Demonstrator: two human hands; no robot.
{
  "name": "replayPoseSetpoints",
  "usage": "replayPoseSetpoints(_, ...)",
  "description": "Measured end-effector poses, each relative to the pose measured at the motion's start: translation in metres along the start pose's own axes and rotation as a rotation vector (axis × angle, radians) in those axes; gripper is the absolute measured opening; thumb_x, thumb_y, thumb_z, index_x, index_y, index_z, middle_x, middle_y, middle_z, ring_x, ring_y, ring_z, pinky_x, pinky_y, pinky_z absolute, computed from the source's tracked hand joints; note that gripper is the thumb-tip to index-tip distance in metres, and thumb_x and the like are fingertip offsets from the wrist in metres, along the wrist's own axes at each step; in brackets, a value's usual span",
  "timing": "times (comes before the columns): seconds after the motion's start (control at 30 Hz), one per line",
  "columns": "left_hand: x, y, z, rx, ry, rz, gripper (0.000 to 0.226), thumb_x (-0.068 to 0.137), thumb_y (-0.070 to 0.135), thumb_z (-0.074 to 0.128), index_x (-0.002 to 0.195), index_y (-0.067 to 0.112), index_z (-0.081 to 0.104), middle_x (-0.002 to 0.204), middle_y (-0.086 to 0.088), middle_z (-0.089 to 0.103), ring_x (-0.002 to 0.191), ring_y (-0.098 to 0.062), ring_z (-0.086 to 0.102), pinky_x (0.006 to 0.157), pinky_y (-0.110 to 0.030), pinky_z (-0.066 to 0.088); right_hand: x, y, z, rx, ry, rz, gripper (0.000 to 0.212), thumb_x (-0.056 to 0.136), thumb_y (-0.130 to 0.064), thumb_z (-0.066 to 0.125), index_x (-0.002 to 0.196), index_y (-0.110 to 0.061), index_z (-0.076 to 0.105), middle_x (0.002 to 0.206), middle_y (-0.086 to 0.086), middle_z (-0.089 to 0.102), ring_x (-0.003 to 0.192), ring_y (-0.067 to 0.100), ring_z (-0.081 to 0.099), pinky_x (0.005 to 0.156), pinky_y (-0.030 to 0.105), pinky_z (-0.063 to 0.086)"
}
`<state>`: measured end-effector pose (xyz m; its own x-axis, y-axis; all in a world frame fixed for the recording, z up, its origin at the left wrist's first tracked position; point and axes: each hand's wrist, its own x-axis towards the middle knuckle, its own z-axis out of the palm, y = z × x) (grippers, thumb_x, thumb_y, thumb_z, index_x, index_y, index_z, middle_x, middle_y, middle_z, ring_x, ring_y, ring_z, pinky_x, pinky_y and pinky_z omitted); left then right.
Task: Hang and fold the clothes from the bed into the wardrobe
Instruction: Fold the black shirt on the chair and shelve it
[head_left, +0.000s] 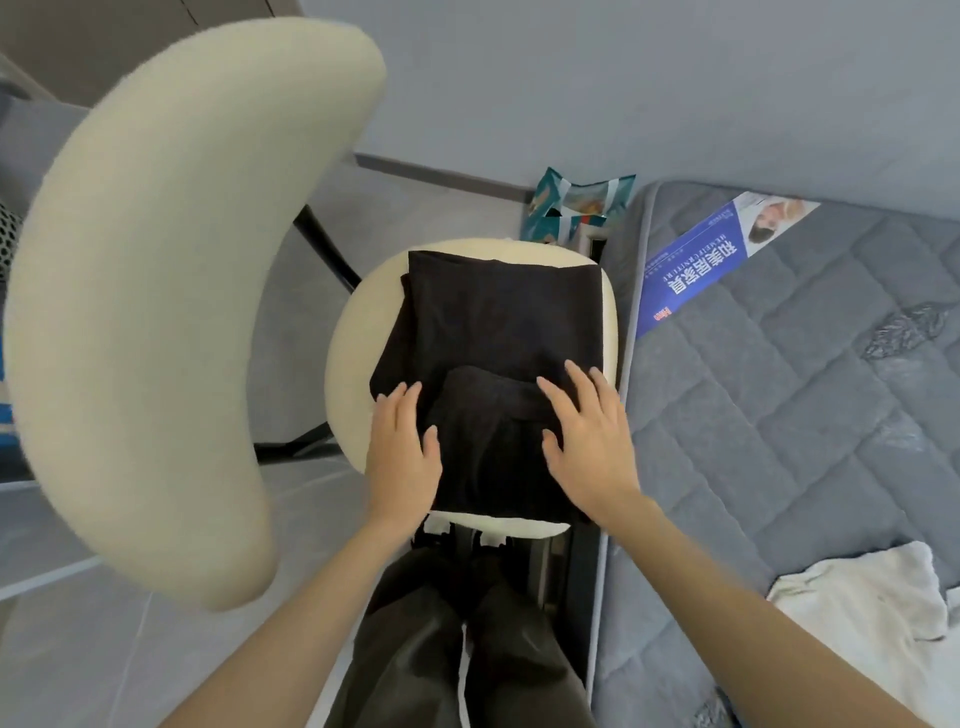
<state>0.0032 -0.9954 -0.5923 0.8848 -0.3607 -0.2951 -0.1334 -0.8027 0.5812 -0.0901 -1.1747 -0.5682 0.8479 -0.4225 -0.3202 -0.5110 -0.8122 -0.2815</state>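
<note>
Garment under flat left grip, right grip

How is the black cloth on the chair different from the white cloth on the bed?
The black folded garment lies flat on the cream chair seat, under the left hand and right hand; the white crumpled garment sits untouched on the grey quilted mattress. Both are soft fabric.

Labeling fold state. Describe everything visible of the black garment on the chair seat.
The black garment is soft matte fabric, folded into a rough rectangle with a smaller folded layer on top at the near end. It lies flat on the cream chair seat; the left hand and right hand rest flat on it.
</note>
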Motion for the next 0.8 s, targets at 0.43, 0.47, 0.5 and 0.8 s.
replayPoseSetpoints(0.43, -0.001, -0.078, 0.086, 0.654, -0.468, 0.465, 0.099, 0.085, 0.074, 0.031, 0.144, 0.022, -0.029, 0.154, -0.007, -0.031, 0.141, -0.023, -0.030, 0.116, -0.036, -0.016, -0.006, 0.063, 0.110, -0.286, -0.171, -0.324, 0.080, 0.089, -0.073, 0.019, 0.154, -0.031, 0.000, 0.162, 0.007, -0.006, 0.148, 0.033, -0.009, 0.119, 0.054, 0.005)
replayPoseSetpoints(0.47, 0.000, -0.080, 0.087, 0.674, -0.473, 0.487, 0.107, 0.082, 0.077, 0.035, 0.144, 0.021, -0.030, 0.154, -0.009, -0.032, 0.140, -0.025, -0.031, 0.115, -0.037, -0.018, -0.004, 0.065, 0.110, -0.281, -0.185, -0.333, 0.085, 0.086, -0.077, 0.020, 0.154, -0.030, 0.000, 0.162, 0.008, -0.007, 0.147, 0.033, -0.010, 0.119, 0.055, 0.004)
replayPoseSetpoints(0.5, 0.000, -0.081, 0.087, 0.691, -0.476, 0.507, 0.114, 0.079, 0.077, 0.042, 0.143, 0.019, -0.031, 0.153, -0.011, -0.033, 0.140, -0.027, -0.032, 0.115, -0.038, -0.017, -0.004, 0.065, 0.110, -0.282, -0.202, -0.340, 0.091, 0.082, -0.080, 0.023, 0.154, -0.029, -0.001, 0.162, 0.009, -0.008, 0.147, 0.035, -0.011, 0.118, 0.056, 0.004)
replayPoseSetpoints(0.8, -0.005, -0.085, 0.075, 0.832, -0.478, 0.563, 0.110, 0.081, -0.020, 0.042, 0.133, 0.025, -0.043, 0.151, -0.018, -0.033, 0.137, -0.035, -0.032, 0.117, -0.044, -0.006, -0.030, 0.070, 0.107, -0.447, -0.272, -0.362, 0.120, 0.076, -0.019, 0.074, 0.151, -0.024, -0.019, 0.158, 0.015, -0.022, 0.144, 0.043, -0.018, 0.117, 0.055, -0.004)
